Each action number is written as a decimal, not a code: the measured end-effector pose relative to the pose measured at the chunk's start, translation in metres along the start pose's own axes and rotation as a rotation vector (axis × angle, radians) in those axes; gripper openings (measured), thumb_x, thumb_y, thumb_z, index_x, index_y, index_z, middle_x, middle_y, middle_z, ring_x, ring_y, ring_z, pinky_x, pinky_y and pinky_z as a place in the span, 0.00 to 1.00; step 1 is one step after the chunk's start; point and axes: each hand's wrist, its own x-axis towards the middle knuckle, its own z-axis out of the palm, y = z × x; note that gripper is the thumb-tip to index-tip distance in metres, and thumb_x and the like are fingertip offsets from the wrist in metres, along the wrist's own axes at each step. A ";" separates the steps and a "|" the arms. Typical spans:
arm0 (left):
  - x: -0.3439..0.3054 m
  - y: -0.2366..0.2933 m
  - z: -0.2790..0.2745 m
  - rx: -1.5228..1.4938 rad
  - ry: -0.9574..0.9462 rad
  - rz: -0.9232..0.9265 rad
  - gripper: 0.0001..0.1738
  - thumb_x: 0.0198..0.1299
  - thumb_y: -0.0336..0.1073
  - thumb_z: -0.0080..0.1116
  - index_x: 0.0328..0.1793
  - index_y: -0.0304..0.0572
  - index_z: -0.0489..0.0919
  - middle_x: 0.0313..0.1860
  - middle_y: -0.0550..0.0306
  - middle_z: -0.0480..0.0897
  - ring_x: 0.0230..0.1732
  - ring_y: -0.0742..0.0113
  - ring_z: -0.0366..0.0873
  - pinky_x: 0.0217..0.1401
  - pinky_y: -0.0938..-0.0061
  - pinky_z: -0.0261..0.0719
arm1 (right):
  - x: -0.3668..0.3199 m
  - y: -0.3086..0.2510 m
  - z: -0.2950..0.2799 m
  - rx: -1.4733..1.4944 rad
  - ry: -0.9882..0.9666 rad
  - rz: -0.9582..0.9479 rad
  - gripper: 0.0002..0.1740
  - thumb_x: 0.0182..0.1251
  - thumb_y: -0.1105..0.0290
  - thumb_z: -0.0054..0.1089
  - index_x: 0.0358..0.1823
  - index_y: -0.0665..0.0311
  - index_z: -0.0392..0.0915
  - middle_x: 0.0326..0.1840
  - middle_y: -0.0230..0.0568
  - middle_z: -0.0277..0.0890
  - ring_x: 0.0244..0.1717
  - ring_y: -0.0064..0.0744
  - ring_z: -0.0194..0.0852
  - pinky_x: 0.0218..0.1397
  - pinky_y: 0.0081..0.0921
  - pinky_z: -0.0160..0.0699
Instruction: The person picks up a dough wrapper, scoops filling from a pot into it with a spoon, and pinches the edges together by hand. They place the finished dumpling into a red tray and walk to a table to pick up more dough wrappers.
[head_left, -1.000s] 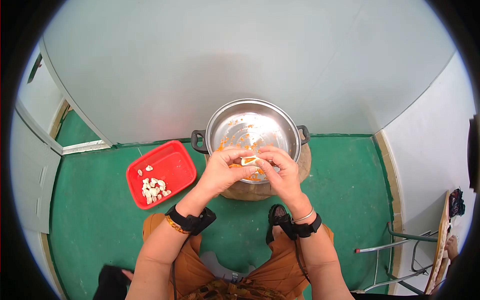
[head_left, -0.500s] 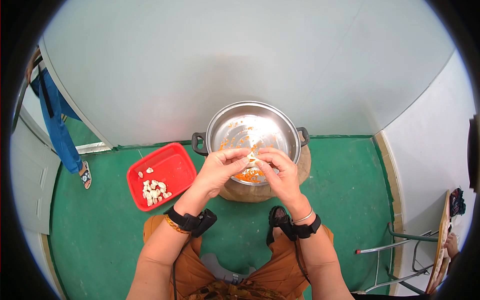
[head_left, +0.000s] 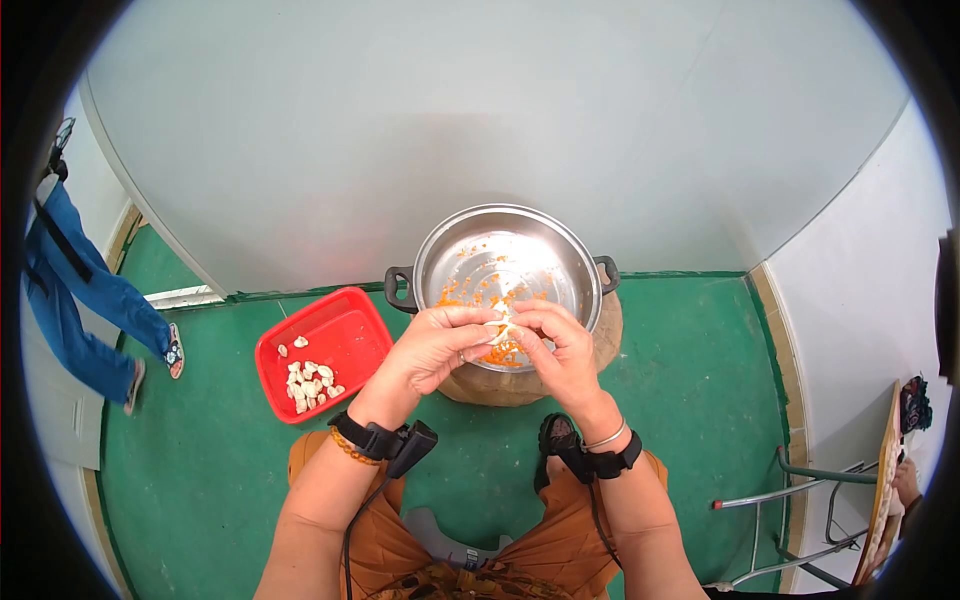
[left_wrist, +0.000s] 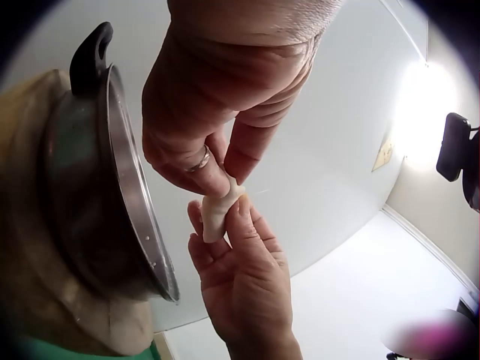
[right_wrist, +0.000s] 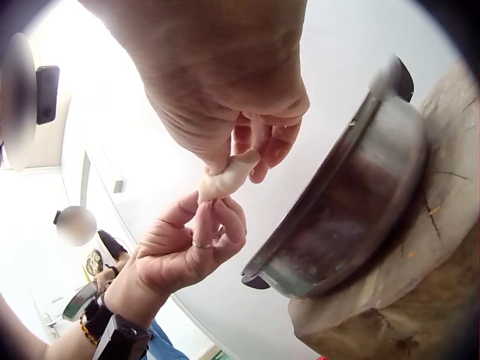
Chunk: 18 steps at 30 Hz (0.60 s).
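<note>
A small white dough dumpling (right_wrist: 229,178) is held between both hands over the near side of a steel pot (head_left: 545,262). My left hand (head_left: 428,348) pinches one end of the dumpling between thumb and fingers. At the other end, the right hand (head_left: 562,352) pinches the dough the same way. Both wrist views show the wrapper folded over, its filling hidden. Orange shredded filling (head_left: 508,356) lies scattered on the pot's floor beneath the hands. Left of the pot, several finished dumplings (head_left: 303,385) sit in a red plastic tray (head_left: 350,325).
The pot stands on a round wooden block (head_left: 490,391) against a grey wall. On the left, a person in blue trousers (head_left: 85,290) is by the doorway. Metal tube legs (head_left: 790,492) of a piece of furniture stand at the right, with another hand (head_left: 907,483) nearby.
One second ago the wrapper gaped with orange filling showing; now its dough is folded over and pinched. A person in blue trousers has come into view at the left.
</note>
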 end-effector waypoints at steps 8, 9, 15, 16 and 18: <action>0.003 -0.006 -0.004 0.073 0.018 0.055 0.12 0.54 0.28 0.64 0.44 0.32 0.80 0.38 0.56 0.82 0.39 0.71 0.80 0.42 0.82 0.80 | -0.002 0.000 -0.001 -0.047 -0.033 -0.027 0.07 0.59 0.75 0.61 0.38 0.67 0.80 0.45 0.43 0.76 0.42 0.28 0.75 0.44 0.23 0.76; 0.003 -0.007 -0.004 0.075 0.012 0.061 0.12 0.54 0.28 0.64 0.44 0.32 0.80 0.38 0.56 0.82 0.39 0.72 0.80 0.42 0.82 0.80 | -0.002 0.001 -0.002 -0.054 -0.045 -0.031 0.07 0.60 0.75 0.61 0.39 0.67 0.79 0.46 0.42 0.76 0.42 0.25 0.74 0.44 0.21 0.75; -0.001 -0.005 0.004 0.173 -0.061 0.174 0.14 0.51 0.29 0.67 0.44 0.32 0.80 0.39 0.57 0.81 0.39 0.74 0.77 0.43 0.81 0.77 | -0.002 0.002 -0.001 0.013 0.018 0.009 0.07 0.58 0.74 0.61 0.38 0.67 0.79 0.42 0.45 0.77 0.42 0.34 0.78 0.42 0.25 0.78; -0.003 -0.004 0.007 0.245 -0.056 0.211 0.15 0.50 0.29 0.67 0.44 0.32 0.80 0.38 0.58 0.81 0.40 0.75 0.77 0.43 0.81 0.77 | -0.002 0.003 -0.001 0.014 0.019 0.004 0.07 0.58 0.74 0.61 0.38 0.67 0.79 0.42 0.45 0.77 0.42 0.34 0.78 0.42 0.25 0.78; -0.003 -0.007 0.011 0.447 -0.012 0.345 0.15 0.48 0.29 0.69 0.43 0.33 0.81 0.36 0.58 0.80 0.39 0.75 0.76 0.44 0.81 0.77 | -0.002 0.004 -0.001 0.016 0.023 -0.006 0.07 0.58 0.74 0.60 0.38 0.68 0.79 0.42 0.44 0.77 0.41 0.34 0.78 0.41 0.25 0.78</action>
